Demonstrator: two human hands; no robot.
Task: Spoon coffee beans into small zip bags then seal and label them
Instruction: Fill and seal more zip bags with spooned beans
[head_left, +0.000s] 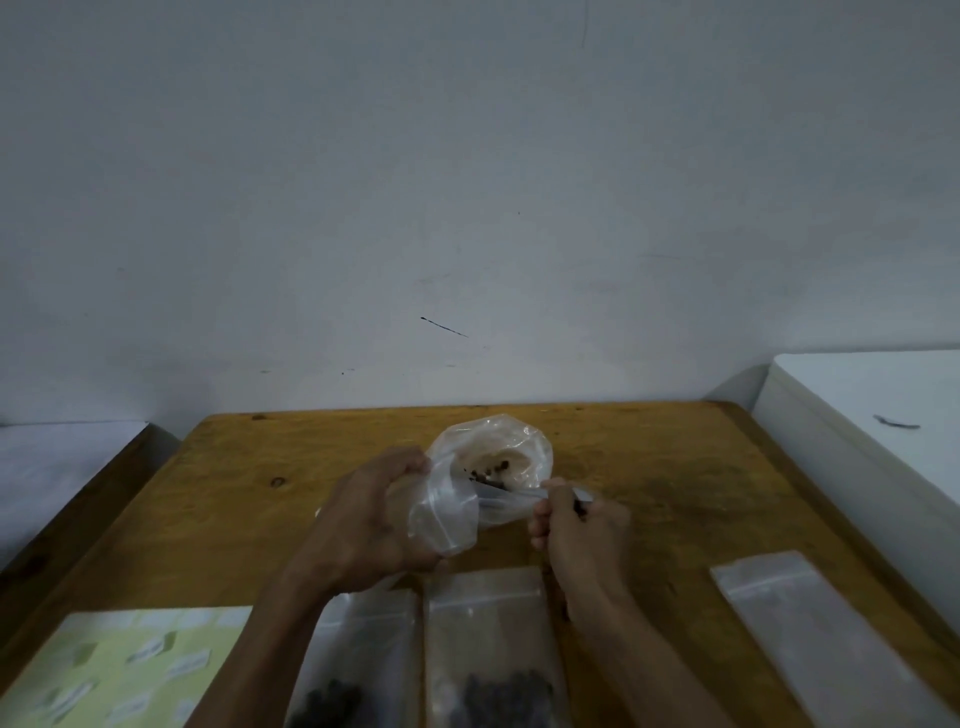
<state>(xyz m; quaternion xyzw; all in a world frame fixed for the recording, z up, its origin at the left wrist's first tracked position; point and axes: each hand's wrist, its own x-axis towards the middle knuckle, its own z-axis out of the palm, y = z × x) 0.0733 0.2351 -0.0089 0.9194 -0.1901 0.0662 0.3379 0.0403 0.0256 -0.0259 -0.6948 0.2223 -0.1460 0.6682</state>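
Head view looks down on your worn wooden table (649, 467) against a pale wall. At the near left corner lies a pale green sheet of white labels (119, 670). Your left hand (371, 519) curls its fingers around the side of a small clear zip bag (447, 514), holding its mouth up above the table. Just behind it sits a large crumpled clear plastic bag (493, 447) with a few dark coffee beans (488, 473) at its bottom. Your right hand (582, 525) is closed on a thin handle, probably a spoon (571, 496), whose tip points into the bags; the bowl is hidden by plastic. Near you lie two clear zip bags with beans (491, 649), side by side, and farther right an empty clear zip bag (810, 629).
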